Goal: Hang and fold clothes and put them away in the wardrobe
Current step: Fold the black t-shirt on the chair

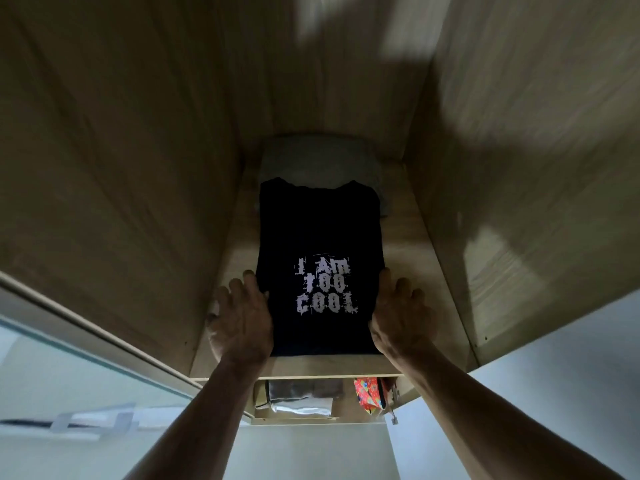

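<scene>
A folded black T-shirt (320, 230) with pale print reading "I AM TOO COOL" lies flat on a wooden wardrobe shelf (408, 237). My left hand (242, 320) rests against the shirt's left edge near the front, fingers fairly straight. My right hand (401, 317) lies against its right edge in the same way. Whether fingertips reach under the fabric is hidden. Behind the shirt, a folded grey garment (318, 161) sits at the back of the shelf.
Tall wooden side walls (121, 168) close in the shelf left and right. Below the shelf front, a lower compartment holds folded grey and white clothes (301, 398) and a red patterned item (369, 393). A pale door panel (69, 393) stands at lower left.
</scene>
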The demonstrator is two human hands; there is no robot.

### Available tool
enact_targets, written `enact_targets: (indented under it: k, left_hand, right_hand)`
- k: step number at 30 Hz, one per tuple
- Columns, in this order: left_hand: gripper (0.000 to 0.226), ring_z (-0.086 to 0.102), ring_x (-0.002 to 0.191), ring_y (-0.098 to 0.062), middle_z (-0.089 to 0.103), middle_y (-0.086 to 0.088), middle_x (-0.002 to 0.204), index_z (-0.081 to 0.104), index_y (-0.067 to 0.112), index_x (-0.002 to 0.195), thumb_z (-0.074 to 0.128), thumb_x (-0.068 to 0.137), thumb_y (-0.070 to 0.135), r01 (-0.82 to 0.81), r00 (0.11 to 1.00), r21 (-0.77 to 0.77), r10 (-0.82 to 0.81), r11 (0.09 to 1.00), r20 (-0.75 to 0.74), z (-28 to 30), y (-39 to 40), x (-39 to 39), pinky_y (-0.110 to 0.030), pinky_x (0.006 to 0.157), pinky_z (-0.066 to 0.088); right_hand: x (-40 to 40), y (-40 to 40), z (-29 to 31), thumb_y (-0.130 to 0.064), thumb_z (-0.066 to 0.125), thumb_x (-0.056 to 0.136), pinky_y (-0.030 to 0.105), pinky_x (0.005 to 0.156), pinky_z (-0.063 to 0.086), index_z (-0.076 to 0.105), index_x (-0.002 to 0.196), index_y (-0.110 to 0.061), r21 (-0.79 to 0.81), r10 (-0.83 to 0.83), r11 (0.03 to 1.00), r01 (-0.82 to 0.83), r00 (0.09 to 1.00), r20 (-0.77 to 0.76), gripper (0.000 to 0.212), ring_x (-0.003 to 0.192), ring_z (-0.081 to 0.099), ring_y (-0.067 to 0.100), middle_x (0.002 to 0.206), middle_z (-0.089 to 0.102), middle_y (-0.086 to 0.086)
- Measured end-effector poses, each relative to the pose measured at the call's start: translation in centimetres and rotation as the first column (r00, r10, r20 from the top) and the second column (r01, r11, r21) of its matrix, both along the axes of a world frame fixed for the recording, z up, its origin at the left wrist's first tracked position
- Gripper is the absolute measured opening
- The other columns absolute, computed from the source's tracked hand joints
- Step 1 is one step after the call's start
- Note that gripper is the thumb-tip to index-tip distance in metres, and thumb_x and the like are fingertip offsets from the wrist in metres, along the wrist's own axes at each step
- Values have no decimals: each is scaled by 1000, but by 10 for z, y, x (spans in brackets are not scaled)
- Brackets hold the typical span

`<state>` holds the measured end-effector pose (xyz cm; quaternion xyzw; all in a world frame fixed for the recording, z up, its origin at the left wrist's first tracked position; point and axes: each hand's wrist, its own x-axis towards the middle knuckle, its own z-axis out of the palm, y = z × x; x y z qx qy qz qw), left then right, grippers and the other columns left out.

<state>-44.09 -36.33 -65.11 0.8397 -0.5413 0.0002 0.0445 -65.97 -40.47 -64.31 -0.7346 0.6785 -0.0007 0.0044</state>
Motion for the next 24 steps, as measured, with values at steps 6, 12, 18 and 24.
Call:
enact_targets:
  k: [6,12,18,24]
  left_hand:
    - [33,53,111,-29,55,-6,119,42,18,128,41,100,36,40,997,-31,-42,999,-59,31,24,-6,-46,86,49]
    - [35,55,111,-35,54,-12,124,48,13,127,46,99,33,35,984,-74,-47,997,-170,103,68,3,-47,85,47]
    - [35,62,103,-34,52,-9,130,49,16,130,49,100,34,-26,962,-132,-11,991,-273,196,173,34,-47,84,53]
    - [31,59,113,-27,49,-1,131,54,20,127,51,100,35,-281,926,-139,230,950,-300,291,381,68,-39,92,48]
  right_hand:
    - [9,14,26,-34,64,86,43,83,44,22,150,-21,61,23,998,-25,999,42,78,119,43,30,136,40,10]
    - [52,45,88,-30,63,89,44,88,45,28,144,-20,180,13,982,-51,979,203,66,125,42,32,139,41,11]
    - [114,123,170,-31,52,95,44,86,49,40,138,-17,238,136,950,-202,954,267,47,126,46,33,136,47,12]
    - [176,277,250,-23,44,89,40,86,55,56,111,-11,278,333,849,-450,863,380,28,101,64,30,112,66,8]
